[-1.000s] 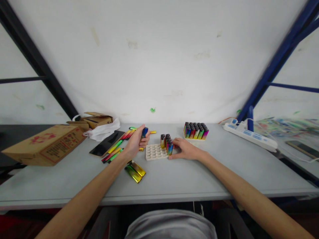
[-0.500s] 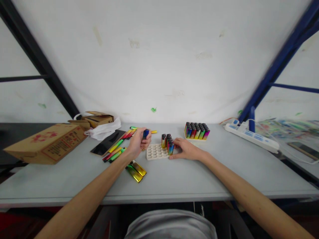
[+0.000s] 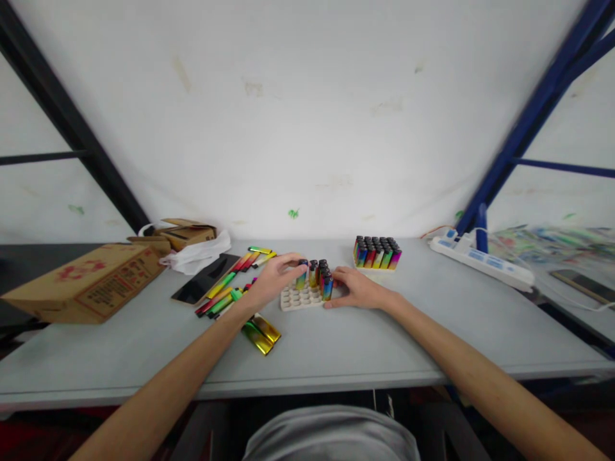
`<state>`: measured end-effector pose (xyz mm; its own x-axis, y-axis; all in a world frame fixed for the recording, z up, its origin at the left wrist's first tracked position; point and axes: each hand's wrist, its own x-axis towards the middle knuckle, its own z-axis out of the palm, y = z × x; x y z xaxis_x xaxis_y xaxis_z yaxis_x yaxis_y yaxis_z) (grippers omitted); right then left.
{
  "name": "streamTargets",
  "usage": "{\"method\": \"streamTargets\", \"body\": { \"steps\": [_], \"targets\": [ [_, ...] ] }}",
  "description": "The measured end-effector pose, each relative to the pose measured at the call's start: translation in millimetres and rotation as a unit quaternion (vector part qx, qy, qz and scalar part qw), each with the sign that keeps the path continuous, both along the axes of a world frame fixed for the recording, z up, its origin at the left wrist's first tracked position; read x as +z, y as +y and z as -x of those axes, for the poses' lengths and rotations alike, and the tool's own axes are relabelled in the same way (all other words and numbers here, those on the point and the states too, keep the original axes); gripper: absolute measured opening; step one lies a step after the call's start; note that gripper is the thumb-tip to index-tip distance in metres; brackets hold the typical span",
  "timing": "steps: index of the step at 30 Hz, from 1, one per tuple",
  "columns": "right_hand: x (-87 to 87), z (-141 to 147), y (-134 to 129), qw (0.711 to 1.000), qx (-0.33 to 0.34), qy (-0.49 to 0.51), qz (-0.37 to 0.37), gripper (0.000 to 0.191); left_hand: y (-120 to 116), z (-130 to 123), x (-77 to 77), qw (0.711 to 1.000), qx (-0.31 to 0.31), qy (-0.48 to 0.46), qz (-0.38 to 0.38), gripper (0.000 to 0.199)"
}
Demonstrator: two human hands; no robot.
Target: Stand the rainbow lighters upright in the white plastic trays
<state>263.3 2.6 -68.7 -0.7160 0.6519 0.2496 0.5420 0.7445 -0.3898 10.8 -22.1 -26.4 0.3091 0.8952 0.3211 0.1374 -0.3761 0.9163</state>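
My left hand (image 3: pixel 278 280) is closed on a blue-green lighter (image 3: pixel 301 276), upright over the left part of a pale tray (image 3: pixel 302 298) with rows of holes. Whether the lighter's base sits in a hole cannot be made out. Several lighters (image 3: pixel 323 282) stand upright in the tray's right part, black tops up. At the tray's right end, my right hand (image 3: pixel 353 288) curves round the corner, thumb at the front and fingers beside the standing lighters. Left of the tray, loose multicoloured lighters (image 3: pixel 223 294) lie flat, partly behind my left forearm. Two gold-green lighters (image 3: pixel 262 333) lie nearer me.
A full block of upright lighters (image 3: pixel 377 253) stands at the back right. Leftward are a dark phone-like slab (image 3: pixel 204 280), a white plastic bag (image 3: pixel 202 251) and cardboard boxes (image 3: pixel 91 278). A white power strip (image 3: pixel 480 261) lies on the right of the grey table (image 3: pixel 360 346).
My left hand has moved right, bringing the lighter from beside the tray to upright over its left part. My right hand stays at the tray's right end. The view has shifted slightly.
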Motion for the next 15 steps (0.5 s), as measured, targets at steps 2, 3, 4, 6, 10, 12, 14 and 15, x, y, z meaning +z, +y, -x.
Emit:
{"method": "streamTargets", "body": {
  "steps": [2, 3, 4, 6, 10, 12, 14, 15],
  "targets": [
    [0.2, 0, 0, 1.0, -0.001, 0.001, 0.001, 0.059, 2, 1, -4.0, 1.0, -0.019, 0.01, -0.004, 0.028],
    [0.2, 0, 0, 1.0, -0.001, 0.001, 0.001, 0.06, 3, 2, -6.1, 1.0, -0.026, 0.016, -0.002, 0.029],
    [0.0, 0, 0, 1.0, -0.001, 0.0, -0.001, 0.06, 4, 2, -8.3, 0.999, -0.03, 0.026, -0.003, 0.029],
    [-0.6, -1, 0, 1.0, -0.002, -0.001, -0.007, 0.06, 5, 2, -12.0, 0.998, -0.03, 0.05, -0.014, 0.03],
    [-2.0, -1, 1, 1.0, 0.001, -0.001, -0.013, 0.06, 6, 2, -15.8, 0.994, -0.026, 0.088, -0.053, 0.031],
    [-2.4, -1, 2, 1.0, 0.002, 0.001, -0.013, 0.061, 7, 3, -16.1, 0.991, -0.023, 0.107, -0.076, 0.031],
    [-2.4, -1, 2, 1.0, 0.003, 0.002, -0.012, 0.061, 6, 3, -16.0, 0.985, -0.025, 0.136, -0.103, 0.03],
    [-2.4, -1, 2, 1.0, 0.003, 0.002, -0.012, 0.062, 6, 3, -16.2, 0.981, -0.025, 0.15, -0.117, 0.03]
  ]
}}
